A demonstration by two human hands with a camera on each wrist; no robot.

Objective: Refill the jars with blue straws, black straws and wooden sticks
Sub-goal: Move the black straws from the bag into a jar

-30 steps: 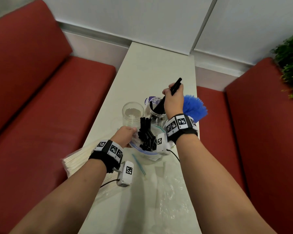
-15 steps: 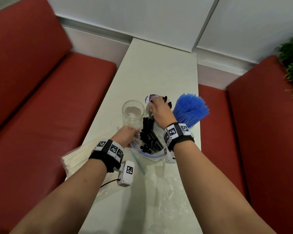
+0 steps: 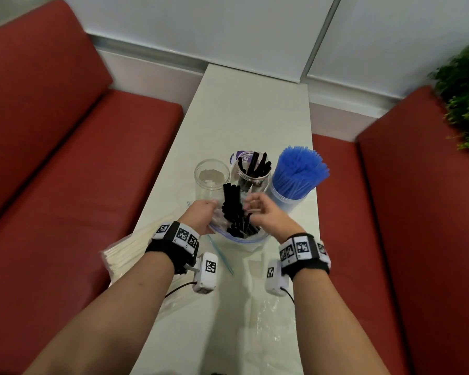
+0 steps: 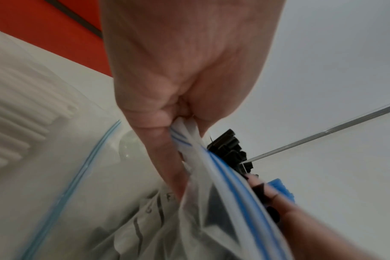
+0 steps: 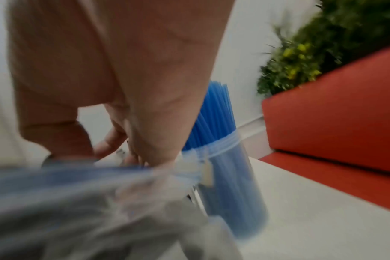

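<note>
A clear zip bag point(image 3: 251, 240) of black straws point(image 3: 234, 209) stands open on the white table point(image 3: 249, 109). My left hand point(image 3: 210, 209) pinches the bag's zip edge point(image 4: 185, 140) on the left side. My right hand point(image 3: 251, 208) hovers at the bag's mouth with loosely curled fingers touching the straw tops; nothing shows between thumb and fingers point(image 5: 109, 140). Behind the bag are an empty clear jar point(image 3: 211, 177), a jar partly filled with black straws point(image 3: 253, 171), and a jar packed with blue straws point(image 3: 298, 171).
A bundle of white-wrapped sticks point(image 3: 125, 253) lies at the table's left edge by my left wrist. An empty crumpled plastic bag point(image 3: 276, 320) lies near the front. Red benches point(image 3: 65, 185) flank the table, with a green plant point(image 3: 466, 98) far right.
My right hand dropped a black straw into the middle jar, then drew back to the bag's mouth. The left hand kept its hold on the bag.
</note>
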